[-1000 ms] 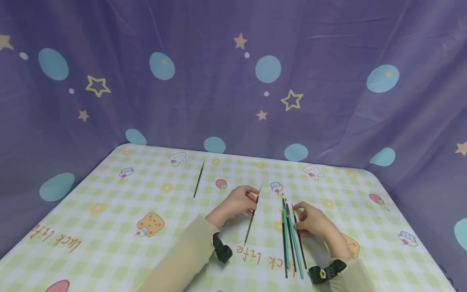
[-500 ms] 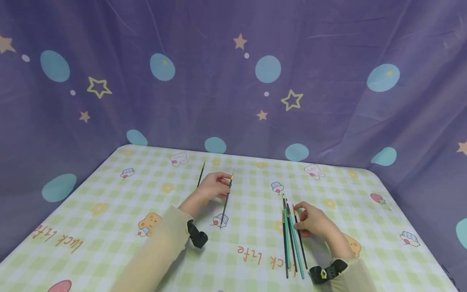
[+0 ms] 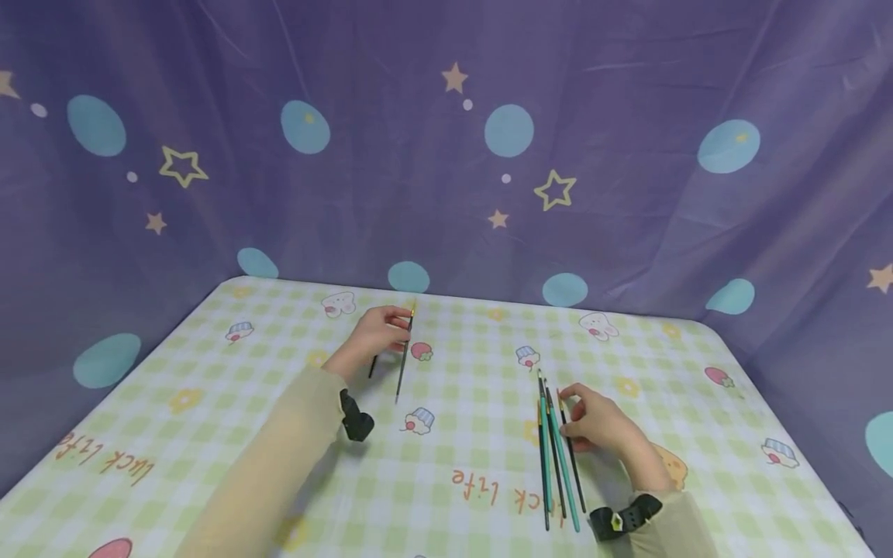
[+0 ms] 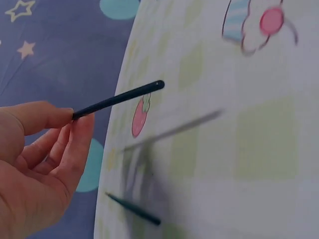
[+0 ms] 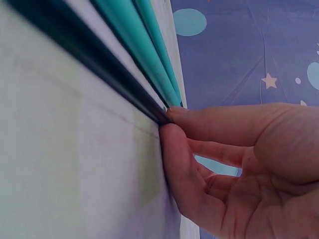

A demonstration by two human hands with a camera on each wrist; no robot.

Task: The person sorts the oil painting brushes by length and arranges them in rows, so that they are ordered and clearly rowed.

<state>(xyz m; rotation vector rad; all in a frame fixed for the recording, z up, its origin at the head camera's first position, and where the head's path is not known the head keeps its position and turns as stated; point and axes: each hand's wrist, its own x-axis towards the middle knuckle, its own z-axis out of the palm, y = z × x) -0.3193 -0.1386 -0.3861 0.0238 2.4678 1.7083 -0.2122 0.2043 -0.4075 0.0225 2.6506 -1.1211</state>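
My left hand (image 3: 377, 332) pinches a thin dark paintbrush (image 3: 403, 364) near its bristle end. In the left wrist view, this paintbrush (image 4: 124, 97) is off the tabletop, its shadow apart from it. Beneath and beside the left hand lies a second dark paintbrush (image 4: 134, 209), mostly covered by the hand in the head view. My right hand (image 3: 600, 422) pinches a dark paintbrush (image 3: 574, 465) between thumb and finger, close to the cloth. Just left of it lies a loose bunch with several brushes, among them a teal paintbrush (image 3: 567, 465).
A green-and-white checked cloth (image 3: 335, 480) with cartoon prints covers the table. Behind the far edge hangs a purple curtain (image 3: 391, 194) with stars and blue ovals. Black straps with small devices circle both wrists.
My left hand has carried its paintbrush leftward and away from me, to beside the lone brush, which it now partly hides. The right hand has stayed in place.
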